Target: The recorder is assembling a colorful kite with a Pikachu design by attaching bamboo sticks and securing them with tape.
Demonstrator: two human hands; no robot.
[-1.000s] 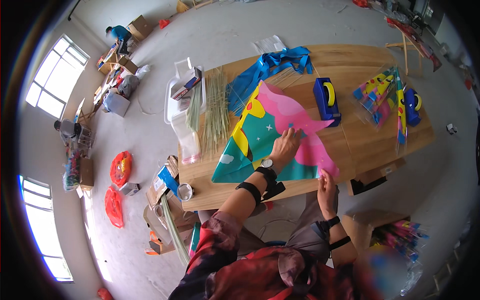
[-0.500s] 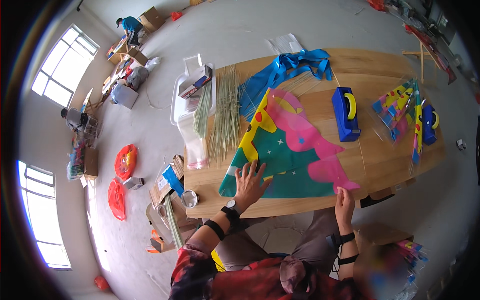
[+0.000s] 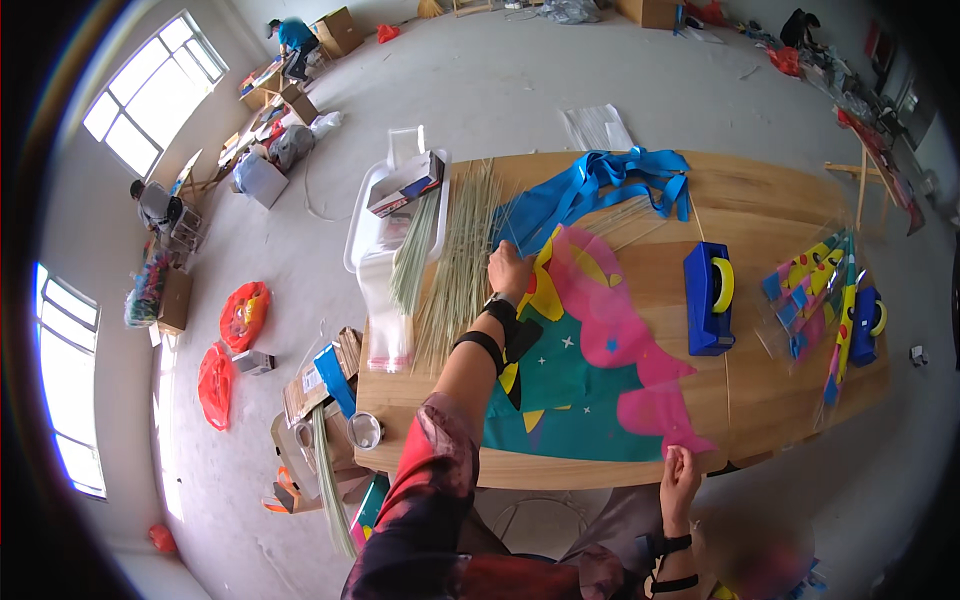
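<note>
A thin triangular printed sheet (image 3: 590,370) in green, yellow and pink, like a kite sail, lies on the wooden table in front of me. At its near right corner my right hand (image 3: 680,480) is closed in a pinch on the pink edge. My left hand (image 3: 510,270) is stretched across the table with its fingers curled shut, between the sheet's far tip and a bundle of thin pale sticks (image 3: 462,260). What those fingers hold, if anything, is hidden. Beyond them lies a heap of blue ribbon-like fabric (image 3: 590,195). My left forearm covers the sheet's left part.
Right of the sheet stand a blue tape dispenser (image 3: 708,300), a second dispenser (image 3: 866,325) and packed colourful bundles (image 3: 810,290). A white tray (image 3: 357,225) holding a box is at the far left, and a round tin (image 3: 366,430) sits by the near left edge (image 3: 400,462).
My left hand has lifted off the green part of the sheet and reached forward to the sticks and blue fabric, its fingers now curled. My right hand stays at the pink corner. The view has shifted.
</note>
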